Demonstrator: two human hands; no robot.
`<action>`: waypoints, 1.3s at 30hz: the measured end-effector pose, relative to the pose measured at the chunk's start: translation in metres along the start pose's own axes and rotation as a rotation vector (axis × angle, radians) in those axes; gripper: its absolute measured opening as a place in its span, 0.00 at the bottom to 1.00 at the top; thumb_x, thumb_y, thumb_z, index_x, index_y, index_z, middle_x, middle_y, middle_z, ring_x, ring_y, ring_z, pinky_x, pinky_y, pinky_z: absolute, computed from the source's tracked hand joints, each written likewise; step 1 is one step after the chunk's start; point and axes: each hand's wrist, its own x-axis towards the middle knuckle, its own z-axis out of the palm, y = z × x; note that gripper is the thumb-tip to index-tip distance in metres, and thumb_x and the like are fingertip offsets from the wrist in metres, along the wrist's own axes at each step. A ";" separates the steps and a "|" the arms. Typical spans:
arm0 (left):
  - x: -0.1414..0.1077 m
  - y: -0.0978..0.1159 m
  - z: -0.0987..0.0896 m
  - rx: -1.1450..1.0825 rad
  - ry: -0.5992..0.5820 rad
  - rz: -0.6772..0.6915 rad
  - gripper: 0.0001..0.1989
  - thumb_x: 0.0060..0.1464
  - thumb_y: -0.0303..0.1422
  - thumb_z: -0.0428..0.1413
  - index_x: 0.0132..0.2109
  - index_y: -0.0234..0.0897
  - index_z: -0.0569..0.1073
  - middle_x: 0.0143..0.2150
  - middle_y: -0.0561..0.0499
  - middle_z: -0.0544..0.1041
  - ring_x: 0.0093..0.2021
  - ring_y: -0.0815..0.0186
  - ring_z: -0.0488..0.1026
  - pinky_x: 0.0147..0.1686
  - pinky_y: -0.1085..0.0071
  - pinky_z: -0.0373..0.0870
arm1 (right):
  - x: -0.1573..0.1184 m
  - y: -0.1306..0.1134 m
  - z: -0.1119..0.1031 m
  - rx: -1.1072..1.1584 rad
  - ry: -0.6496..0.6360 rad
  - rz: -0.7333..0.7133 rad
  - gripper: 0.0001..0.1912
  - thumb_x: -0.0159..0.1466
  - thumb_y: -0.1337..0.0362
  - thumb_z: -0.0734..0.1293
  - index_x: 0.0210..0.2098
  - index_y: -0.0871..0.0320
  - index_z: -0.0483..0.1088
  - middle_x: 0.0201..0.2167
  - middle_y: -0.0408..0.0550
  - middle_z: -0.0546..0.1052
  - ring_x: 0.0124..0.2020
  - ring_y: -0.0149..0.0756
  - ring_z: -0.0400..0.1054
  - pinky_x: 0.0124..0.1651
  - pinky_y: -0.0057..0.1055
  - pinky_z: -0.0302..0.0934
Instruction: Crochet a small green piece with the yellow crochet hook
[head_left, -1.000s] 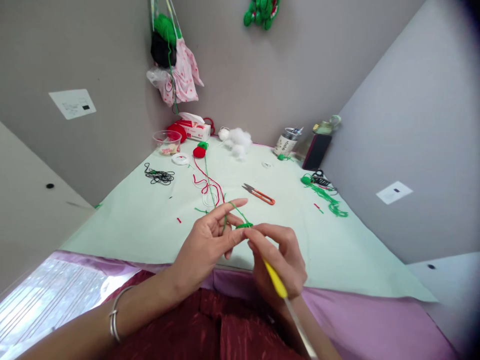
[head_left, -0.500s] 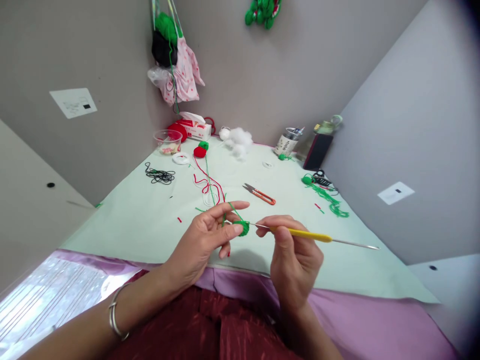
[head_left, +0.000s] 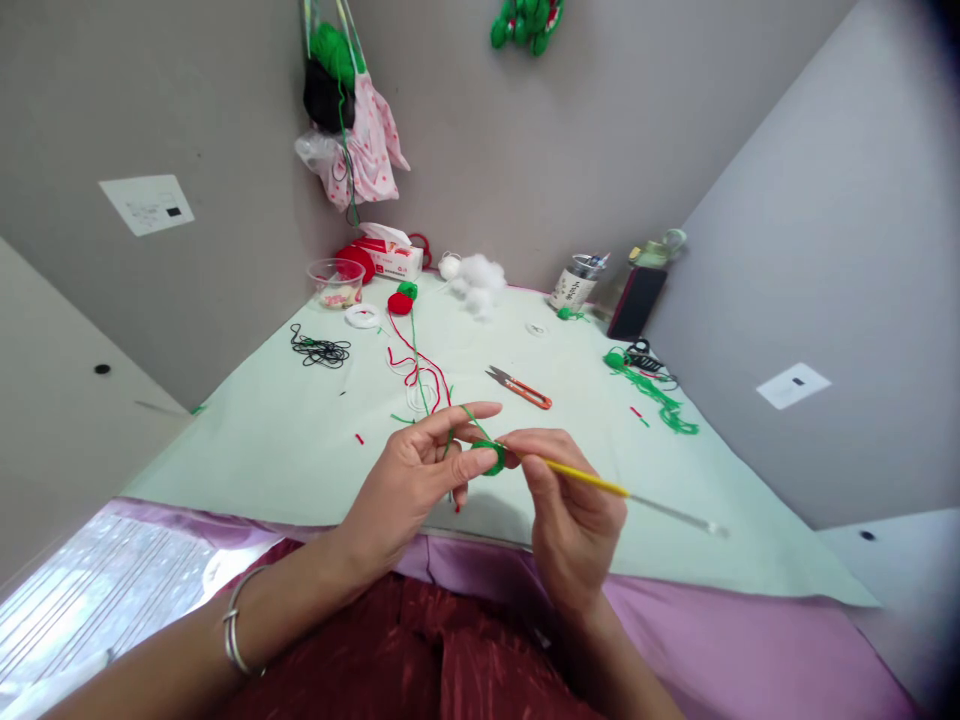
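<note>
Between the thumb and fingers of my left hand (head_left: 420, 465) is a small round green crochet piece (head_left: 491, 460). Green yarn (head_left: 477, 422) runs from it up over my raised left index finger. My right hand (head_left: 574, 500) grips a yellow-handled crochet hook (head_left: 581, 475) like a pencil, its metal rear end pointing down to the right. The hook's tip is at the crochet piece, hidden by fingers and yarn. My right fingertips are up against the piece's right edge. A green strand leads back from my left hand to a small green yarn ball (head_left: 407, 290).
Orange thread snips (head_left: 519, 387) lie just beyond my hands. Black cord (head_left: 319, 348) and a red yarn ball (head_left: 400, 303) are left. White stuffing (head_left: 478, 285), a tissue box (head_left: 391, 258) and a pen can (head_left: 574, 285) stand along the back. Green yarn strands (head_left: 664, 400) lie right.
My right hand has moved left, up to the crochet piece. The hook has tilted, its rear end swinging down and left. My left hand has shifted slightly right.
</note>
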 end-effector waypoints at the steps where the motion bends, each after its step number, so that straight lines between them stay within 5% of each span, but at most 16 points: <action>1: 0.000 0.000 0.001 -0.018 0.024 -0.013 0.21 0.53 0.37 0.73 0.55 0.46 0.85 0.37 0.55 0.75 0.26 0.76 0.67 0.26 0.79 0.68 | -0.003 0.002 0.001 -0.072 0.011 -0.075 0.16 0.71 0.73 0.68 0.50 0.47 0.81 0.40 0.46 0.83 0.41 0.37 0.78 0.41 0.34 0.74; 4: 0.002 0.000 0.002 -0.144 -0.005 -0.133 0.23 0.53 0.37 0.73 0.56 0.43 0.84 0.31 0.57 0.72 0.23 0.78 0.60 0.24 0.80 0.65 | -0.008 0.006 0.001 -0.242 0.007 -0.274 0.20 0.69 0.74 0.69 0.55 0.46 0.80 0.47 0.50 0.82 0.45 0.40 0.79 0.43 0.36 0.75; 8: 0.006 0.002 -0.005 -0.250 -0.044 -0.208 0.15 0.55 0.31 0.71 0.50 0.38 0.87 0.28 0.58 0.68 0.21 0.80 0.48 0.22 0.82 0.59 | -0.002 0.003 -0.003 -0.044 0.088 -0.067 0.15 0.72 0.73 0.67 0.48 0.49 0.81 0.37 0.45 0.82 0.37 0.34 0.76 0.39 0.33 0.72; 11: 0.005 0.002 -0.007 -0.198 -0.024 -0.129 0.14 0.54 0.30 0.71 0.49 0.41 0.87 0.34 0.55 0.73 0.25 0.77 0.59 0.26 0.80 0.63 | 0.004 -0.001 -0.003 0.187 0.107 0.140 0.11 0.74 0.68 0.65 0.42 0.51 0.81 0.34 0.43 0.81 0.31 0.31 0.73 0.36 0.31 0.69; 14: 0.003 0.001 -0.005 -0.094 -0.049 -0.059 0.17 0.55 0.32 0.71 0.52 0.47 0.86 0.38 0.52 0.77 0.37 0.69 0.71 0.36 0.75 0.70 | 0.005 -0.002 -0.003 0.204 0.016 0.205 0.09 0.73 0.65 0.68 0.42 0.51 0.82 0.37 0.44 0.82 0.36 0.33 0.75 0.40 0.32 0.71; 23: -0.003 -0.001 -0.009 0.150 0.009 0.043 0.14 0.58 0.36 0.68 0.52 0.46 0.86 0.38 0.51 0.77 0.40 0.63 0.68 0.40 0.69 0.63 | 0.006 0.001 -0.005 0.419 0.041 0.331 0.12 0.76 0.61 0.65 0.41 0.53 0.80 0.36 0.44 0.82 0.33 0.31 0.76 0.40 0.32 0.72; 29: -0.004 0.000 -0.008 0.225 0.061 0.080 0.13 0.57 0.34 0.68 0.50 0.47 0.86 0.32 0.55 0.70 0.32 0.67 0.61 0.33 0.70 0.59 | 0.002 -0.008 -0.008 0.160 0.018 0.182 0.13 0.77 0.66 0.62 0.44 0.52 0.79 0.39 0.44 0.83 0.34 0.32 0.78 0.41 0.33 0.74; 35: -0.005 -0.003 -0.001 0.226 0.103 0.139 0.18 0.58 0.31 0.68 0.55 0.47 0.84 0.36 0.56 0.72 0.29 0.71 0.61 0.35 0.71 0.64 | -0.006 -0.002 -0.005 -0.119 -0.033 -0.191 0.15 0.74 0.72 0.62 0.53 0.51 0.76 0.40 0.48 0.84 0.40 0.37 0.80 0.42 0.36 0.75; 39: -0.004 -0.005 0.002 -0.008 0.075 -0.049 0.26 0.54 0.35 0.72 0.60 0.43 0.81 0.35 0.56 0.73 0.27 0.74 0.61 0.34 0.73 0.65 | -0.014 0.011 -0.001 -0.362 -0.028 -0.373 0.19 0.70 0.73 0.68 0.56 0.49 0.77 0.45 0.52 0.83 0.44 0.41 0.79 0.42 0.38 0.76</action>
